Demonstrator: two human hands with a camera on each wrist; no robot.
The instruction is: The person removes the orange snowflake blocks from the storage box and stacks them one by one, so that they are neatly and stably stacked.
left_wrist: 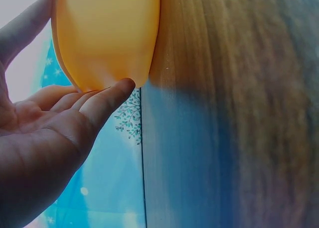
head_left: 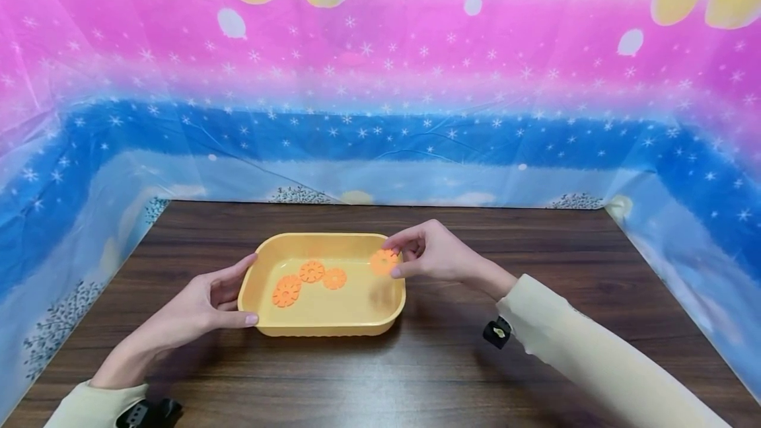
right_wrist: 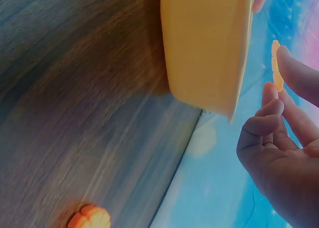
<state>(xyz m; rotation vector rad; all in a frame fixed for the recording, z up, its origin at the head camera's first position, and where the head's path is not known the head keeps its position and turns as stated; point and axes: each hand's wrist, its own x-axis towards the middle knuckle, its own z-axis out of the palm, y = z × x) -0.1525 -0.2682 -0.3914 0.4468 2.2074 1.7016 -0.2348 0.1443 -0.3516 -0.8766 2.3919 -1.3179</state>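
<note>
My left hand [head_left: 199, 306] grips the left end of a yellow plastic tray [head_left: 333, 330], its thumb at the near corner and its fingers toward the far one. The left wrist view shows its fingers [left_wrist: 99, 106] against the tray's end wall. Over the tray's far right corner, my right hand [head_left: 442, 253] pinches an orange notched building disc [head_left: 383, 261] between thumb and fingers. From the right wrist camera this disc [right_wrist: 277, 66] appears edge-on, above the tray's rim. Several more orange notched discs [head_left: 312, 271] lie on the tray floor, left of its middle.
The tray stands on a dark wood-grain table [head_left: 475, 375]. A printed pink and blue cloth [head_left: 380, 131] rises behind the table and along both sides. A small orange lobed shape [right_wrist: 89, 218] shows at the bottom edge of the right wrist view.
</note>
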